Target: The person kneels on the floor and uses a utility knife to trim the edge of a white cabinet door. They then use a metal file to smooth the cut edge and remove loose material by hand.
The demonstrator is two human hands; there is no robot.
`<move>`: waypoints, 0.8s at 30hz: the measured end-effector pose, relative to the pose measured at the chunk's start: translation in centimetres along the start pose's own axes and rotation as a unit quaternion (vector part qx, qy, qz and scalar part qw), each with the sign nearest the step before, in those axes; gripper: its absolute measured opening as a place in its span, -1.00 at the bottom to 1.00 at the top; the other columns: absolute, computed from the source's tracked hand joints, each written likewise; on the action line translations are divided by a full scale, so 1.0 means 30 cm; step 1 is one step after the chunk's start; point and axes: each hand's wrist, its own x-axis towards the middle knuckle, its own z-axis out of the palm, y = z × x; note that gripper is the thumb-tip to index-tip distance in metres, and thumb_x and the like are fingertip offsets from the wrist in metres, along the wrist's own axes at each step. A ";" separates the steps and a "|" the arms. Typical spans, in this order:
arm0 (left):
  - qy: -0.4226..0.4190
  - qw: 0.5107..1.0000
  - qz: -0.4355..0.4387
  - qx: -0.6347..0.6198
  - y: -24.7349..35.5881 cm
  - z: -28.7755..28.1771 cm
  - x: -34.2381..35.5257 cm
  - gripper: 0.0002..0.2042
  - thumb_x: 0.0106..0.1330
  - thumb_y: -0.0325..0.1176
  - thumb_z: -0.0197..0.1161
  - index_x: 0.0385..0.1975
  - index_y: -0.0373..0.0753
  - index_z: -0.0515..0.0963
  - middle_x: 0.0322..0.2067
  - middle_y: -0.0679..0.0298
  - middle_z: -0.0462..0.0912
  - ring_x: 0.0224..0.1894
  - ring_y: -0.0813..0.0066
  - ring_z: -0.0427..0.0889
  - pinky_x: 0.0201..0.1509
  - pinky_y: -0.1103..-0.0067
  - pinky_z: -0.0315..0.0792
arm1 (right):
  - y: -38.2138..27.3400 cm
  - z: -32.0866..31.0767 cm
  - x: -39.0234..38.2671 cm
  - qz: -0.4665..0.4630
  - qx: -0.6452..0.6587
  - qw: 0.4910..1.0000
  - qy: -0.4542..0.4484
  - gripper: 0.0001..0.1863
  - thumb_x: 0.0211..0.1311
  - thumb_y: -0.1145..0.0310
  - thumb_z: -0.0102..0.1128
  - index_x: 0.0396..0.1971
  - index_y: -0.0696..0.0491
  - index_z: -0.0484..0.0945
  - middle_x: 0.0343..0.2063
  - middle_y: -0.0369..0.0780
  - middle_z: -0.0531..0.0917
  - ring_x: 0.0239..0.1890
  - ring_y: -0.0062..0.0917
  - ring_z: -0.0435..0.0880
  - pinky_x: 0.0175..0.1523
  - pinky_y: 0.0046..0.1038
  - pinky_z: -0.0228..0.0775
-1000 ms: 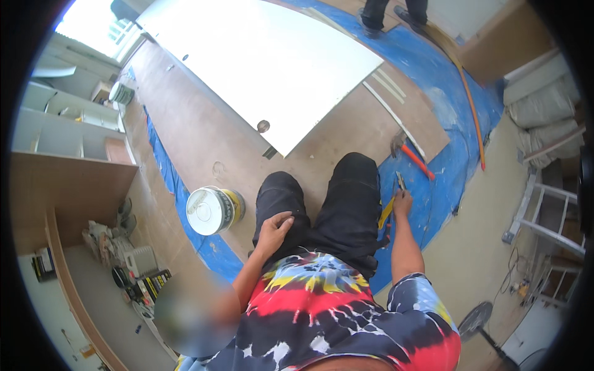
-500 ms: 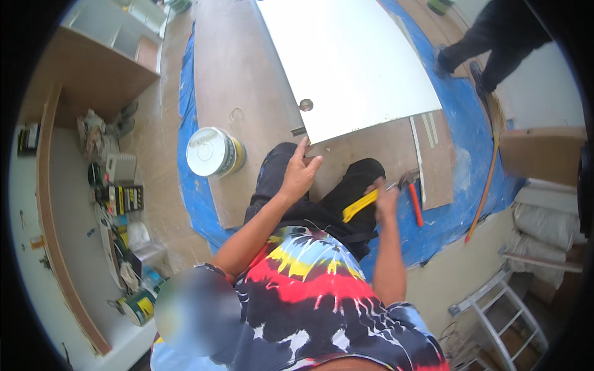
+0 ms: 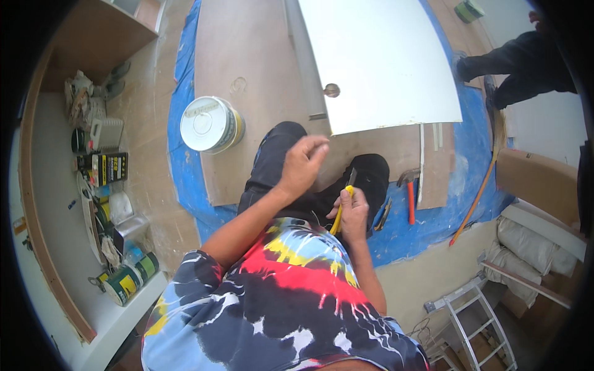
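Note:
My right hand is closed round the yellow handle of a utility knife, held above my right thigh, its blade pointing up and away. My left hand hovers over my left knee with its fingers curled in, and I see nothing in them. It is just short of the near left corner of a white door. The door lies flat, with a round metal-lined hole near that corner. Right of my leg, on blue sheeting, are a black and yellow hand tool and a red-handled hammer.
A lidded white bucket stands left on a brown board. Blue plastic sheeting edges the board. A person's dark-clad legs are at far right. A ladder, a cardboard box and shelved cans surround me.
My right hand has drawn the knife inward and tipped its blade upward. My left hand's pointing finger has curled in, away from the door corner. The view has shifted.

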 end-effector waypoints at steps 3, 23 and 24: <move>0.087 0.996 0.018 0.029 0.011 -0.091 0.137 -0.80 0.40 -0.37 0.32 -0.13 -0.37 0.68 -0.12 0.06 0.75 -0.05 0.16 0.74 0.10 0.40 0.55 | -0.174 0.018 0.000 -0.056 -0.098 0.993 0.031 -0.77 0.51 0.28 0.24 -0.16 0.16 0.57 -0.47 -0.30 0.67 -0.51 -0.71 0.66 -0.43 -0.57 0.54; 0.104 0.991 0.056 0.056 -0.041 0.024 0.683 -0.01 0.10 0.02 0.60 0.44 -0.41 0.25 0.50 -0.21 -0.04 0.53 -0.20 0.07 0.59 0.20 0.10 | -0.500 0.246 0.168 -0.072 -0.635 0.769 -0.014 -0.74 0.54 0.32 0.08 -0.30 0.23 0.44 -0.54 0.20 0.54 -0.34 0.24 0.55 -0.26 0.06 0.33; 0.103 0.991 0.056 0.059 -0.040 0.023 0.683 -0.01 0.10 0.03 0.60 0.44 -0.41 0.25 0.50 -0.21 -0.04 0.53 -0.20 0.07 0.59 0.20 0.10 | -0.501 0.249 0.172 -0.063 -0.647 0.760 -0.019 -0.73 0.54 0.32 0.08 -0.31 0.22 0.43 -0.54 0.20 0.54 -0.35 0.24 0.55 -0.27 0.06 0.33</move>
